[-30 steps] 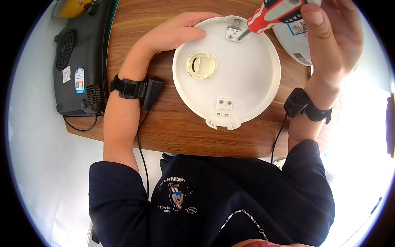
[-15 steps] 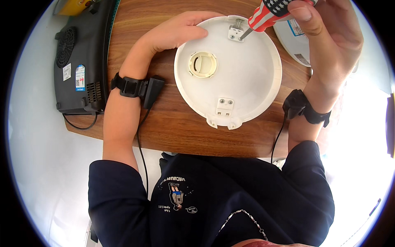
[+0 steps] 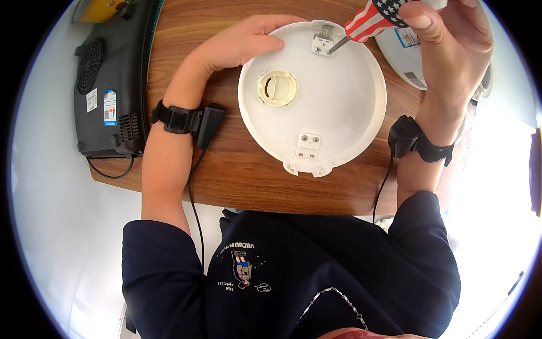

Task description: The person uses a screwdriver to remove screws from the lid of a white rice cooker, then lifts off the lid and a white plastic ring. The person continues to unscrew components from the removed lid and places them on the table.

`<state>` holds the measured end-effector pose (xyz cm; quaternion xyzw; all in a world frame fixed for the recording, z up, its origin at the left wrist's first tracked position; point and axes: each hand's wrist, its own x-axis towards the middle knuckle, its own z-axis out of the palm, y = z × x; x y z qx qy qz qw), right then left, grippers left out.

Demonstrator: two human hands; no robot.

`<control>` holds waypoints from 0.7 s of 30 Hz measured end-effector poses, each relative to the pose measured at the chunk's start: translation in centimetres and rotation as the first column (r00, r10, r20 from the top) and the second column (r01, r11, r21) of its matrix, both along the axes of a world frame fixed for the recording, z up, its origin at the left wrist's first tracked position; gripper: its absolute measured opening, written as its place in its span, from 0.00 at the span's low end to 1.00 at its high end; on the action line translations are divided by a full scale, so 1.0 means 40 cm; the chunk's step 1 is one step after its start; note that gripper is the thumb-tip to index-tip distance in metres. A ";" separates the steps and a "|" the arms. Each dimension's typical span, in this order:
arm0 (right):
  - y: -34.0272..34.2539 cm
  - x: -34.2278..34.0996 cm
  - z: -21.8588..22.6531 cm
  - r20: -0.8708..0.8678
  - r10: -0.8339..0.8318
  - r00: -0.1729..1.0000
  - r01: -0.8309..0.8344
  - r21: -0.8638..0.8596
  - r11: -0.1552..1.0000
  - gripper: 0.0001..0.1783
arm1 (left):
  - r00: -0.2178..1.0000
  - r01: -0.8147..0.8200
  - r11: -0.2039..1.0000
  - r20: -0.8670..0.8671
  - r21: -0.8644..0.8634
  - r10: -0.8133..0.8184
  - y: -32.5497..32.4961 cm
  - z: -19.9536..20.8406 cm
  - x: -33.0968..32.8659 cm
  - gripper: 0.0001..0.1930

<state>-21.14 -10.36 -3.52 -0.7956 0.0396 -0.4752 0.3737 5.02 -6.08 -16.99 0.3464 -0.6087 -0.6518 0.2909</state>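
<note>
A round white plastic lid (image 3: 339,107) lies with its hollow inner side up on the wooden table. At its far left rim my left hand (image 3: 245,39) grips the edge, thumb over the inside and the other fingers hidden behind. My right hand (image 3: 451,56) holds a screwdriver (image 3: 367,24) by its handle, patterned in red and white stripes and white stars. The tip meets the right screw of a small white bracket (image 3: 322,46) at the lid's far edge. Nearer me sits a second bracket (image 3: 309,146) with two screws. A cream round cap (image 3: 282,88) is set in the lid's left part.
A black appliance (image 3: 107,127) with a vent grille stands along the left edge of the wooden table (image 3: 226,181). Part of a yellow object (image 3: 99,8) shows beyond it. A white round piece (image 3: 389,48) with labels lies right of the lid. Cables hang from my wrist straps.
My right hand and the screwdriver handle have tilted slightly, the handle shifting a little to the right. The tip stays at the same screw. My left hand keeps its hold.
</note>
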 end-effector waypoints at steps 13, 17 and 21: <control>0.074 0.061 0.016 -0.058 -0.378 0.924 0.383 0.136 0.914 0.28 | 0.999 -0.012 1.000 0.034 -0.009 0.012 0.002 0.008 0.000 0.31; 0.040 0.038 0.002 0.022 -0.240 0.970 0.240 0.011 0.971 0.31 | 1.000 -0.008 1.000 0.027 -0.021 0.009 -0.001 -0.002 0.005 0.31; 0.037 0.035 -0.027 0.059 -0.179 0.982 0.170 0.135 0.976 0.30 | 0.999 0.004 1.000 0.050 -0.025 -0.003 -0.004 0.005 0.001 0.31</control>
